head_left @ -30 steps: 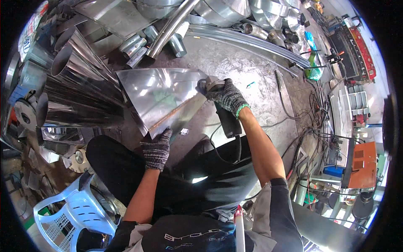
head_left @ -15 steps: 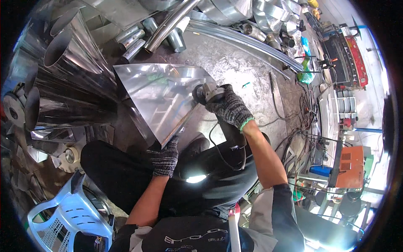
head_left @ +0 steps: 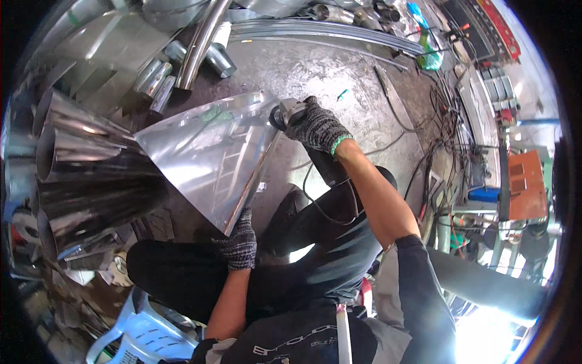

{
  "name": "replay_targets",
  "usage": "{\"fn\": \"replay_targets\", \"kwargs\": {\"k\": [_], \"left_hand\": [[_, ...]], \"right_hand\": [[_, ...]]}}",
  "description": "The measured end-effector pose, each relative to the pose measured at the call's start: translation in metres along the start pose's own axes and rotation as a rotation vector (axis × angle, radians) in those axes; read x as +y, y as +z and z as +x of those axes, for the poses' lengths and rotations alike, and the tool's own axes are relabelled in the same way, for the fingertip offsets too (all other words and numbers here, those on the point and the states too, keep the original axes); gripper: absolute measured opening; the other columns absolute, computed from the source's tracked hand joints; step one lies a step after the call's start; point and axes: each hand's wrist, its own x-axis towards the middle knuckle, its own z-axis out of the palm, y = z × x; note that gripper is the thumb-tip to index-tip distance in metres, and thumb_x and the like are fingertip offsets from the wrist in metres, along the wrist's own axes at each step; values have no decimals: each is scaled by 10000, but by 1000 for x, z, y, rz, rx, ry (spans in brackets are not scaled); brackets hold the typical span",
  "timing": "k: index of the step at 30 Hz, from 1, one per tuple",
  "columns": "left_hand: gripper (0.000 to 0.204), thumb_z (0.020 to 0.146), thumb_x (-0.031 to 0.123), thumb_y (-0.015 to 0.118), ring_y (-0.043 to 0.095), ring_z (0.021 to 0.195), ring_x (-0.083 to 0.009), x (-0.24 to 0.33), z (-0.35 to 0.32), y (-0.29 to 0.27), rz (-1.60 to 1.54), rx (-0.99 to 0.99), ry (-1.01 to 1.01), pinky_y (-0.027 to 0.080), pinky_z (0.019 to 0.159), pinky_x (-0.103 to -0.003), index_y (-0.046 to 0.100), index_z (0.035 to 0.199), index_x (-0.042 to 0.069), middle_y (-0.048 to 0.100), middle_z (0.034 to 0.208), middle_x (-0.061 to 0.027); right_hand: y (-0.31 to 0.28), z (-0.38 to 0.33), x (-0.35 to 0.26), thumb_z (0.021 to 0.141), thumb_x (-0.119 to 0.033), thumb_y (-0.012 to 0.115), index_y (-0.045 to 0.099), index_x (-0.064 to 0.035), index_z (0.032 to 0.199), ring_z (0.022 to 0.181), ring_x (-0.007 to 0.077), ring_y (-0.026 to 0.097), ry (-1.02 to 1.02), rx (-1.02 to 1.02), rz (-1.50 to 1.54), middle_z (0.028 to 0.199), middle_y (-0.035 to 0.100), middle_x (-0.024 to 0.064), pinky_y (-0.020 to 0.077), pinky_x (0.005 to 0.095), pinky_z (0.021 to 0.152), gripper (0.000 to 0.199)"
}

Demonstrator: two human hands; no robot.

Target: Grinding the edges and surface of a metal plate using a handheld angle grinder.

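A shiny tapered sheet-metal piece [head_left: 203,155] lies slanted in front of me, its narrow lower corner toward my lap. My left hand [head_left: 237,242], in a grey knitted glove, is closed on that corner; the sheet partly hides its fingers. My right hand [head_left: 318,127], in a matching glove with a green cuff edge, wraps round an angle grinder [head_left: 293,109]. The grinder's dark disc sits at the far part of the sheet's right edge; I cannot tell whether it touches. The tool's body hangs below my right hand, near my knee.
Several polished metal cones [head_left: 91,164] lie stacked at the left. Pipes [head_left: 203,45] and long metal strips [head_left: 327,33] lie at the back. Cables [head_left: 439,121] tangle across the right-hand floor. A light-blue plastic chair [head_left: 148,330] stands lower left, and an orange machine [head_left: 526,185] at the right.
The view has shifted, so the surroundings sit differently in it. The grinder has moved along the sheet's right edge toward its far end. Both hands keep their hold.
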Motion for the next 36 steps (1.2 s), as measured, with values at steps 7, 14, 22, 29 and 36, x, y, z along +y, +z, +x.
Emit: {"fn": "replay_targets", "kwargs": {"k": [7,14,22,29,36], "left_hand": [[853,925,406,996,664,1428,-397,-105,7,5,356,54,336,528,1215,-544,612,1571,1,680,1579,-210],[733,891,417,1028,742,1309,-390,-28,-2,5,-161,24,83,580,1116,-540,733,1447,42,777,1436,-191],[736,873,463,1030,744,1288,-421,-32,-3,5,56,27,169,578,1108,-559,750,1410,45,790,1398,-193],[777,941,405,980,678,1390,-412,-30,-1,2,-7,-38,126,519,1218,-545,669,1520,-8,721,1515,-218],[547,1025,491,857,687,1381,-417,-5,18,-16,108,-260,158,536,1156,-604,764,1445,152,687,1509,-278]], "right_hand": [[21,-33,-44,950,-287,896,546,-47,1479,1081,349,786,201,16,481,1112,777,147,618,465,970,678],[65,54,82,935,-423,858,601,18,1495,1141,437,786,324,30,201,1185,802,257,607,494,1046,757],[2,57,57,940,-440,820,575,-64,1590,1303,512,731,425,74,261,1383,744,344,573,514,1136,789],[11,42,56,942,-602,798,518,96,1579,1332,458,738,456,9,275,1384,770,311,568,502,1149,986],[32,35,103,853,-779,859,515,157,1543,1339,430,738,464,28,383,1418,750,315,583,486,1129,1213]]}}
